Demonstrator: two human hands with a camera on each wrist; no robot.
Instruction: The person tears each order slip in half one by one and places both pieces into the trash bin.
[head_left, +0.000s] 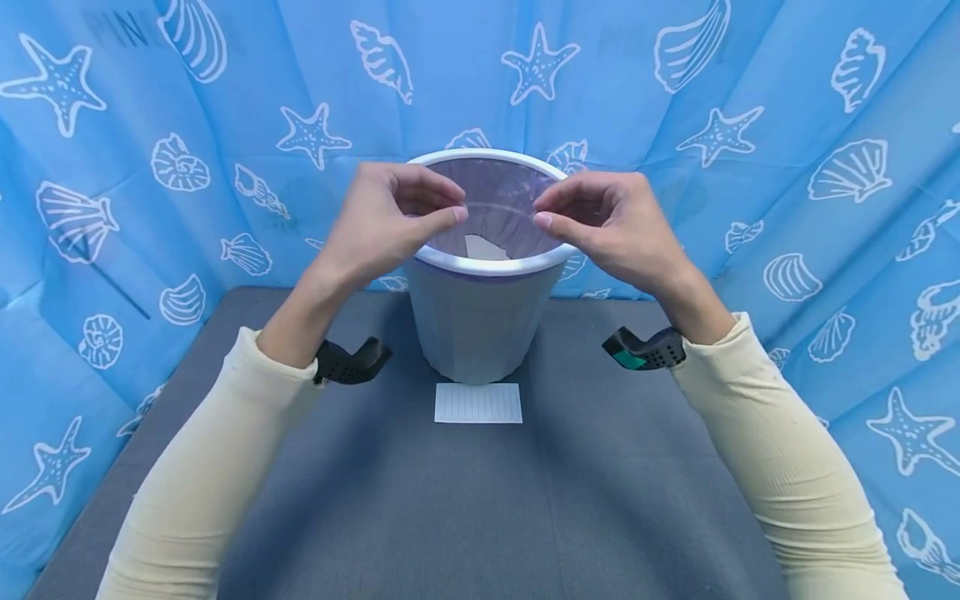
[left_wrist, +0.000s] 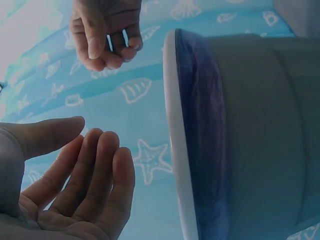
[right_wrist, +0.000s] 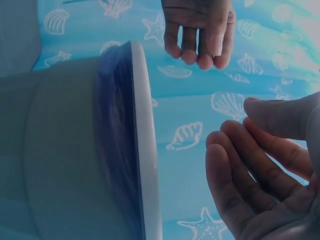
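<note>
A grey-white trash bin stands upright on the table, its white rim holding a purple bag liner. Inside lies a white scrap of paper. My left hand is above the left side of the rim, fingers gently bent and holding nothing. Opposite it, my right hand hovers above the right side, also with nothing between thumb and fingers. Both wrist views show the hands apart from the rim and from each other.
A white lined paper slip lies on the dark grey table, right in front of the bin. Behind and at both sides hangs a blue curtain with white shells and starfish. Each wrist bears a black strap.
</note>
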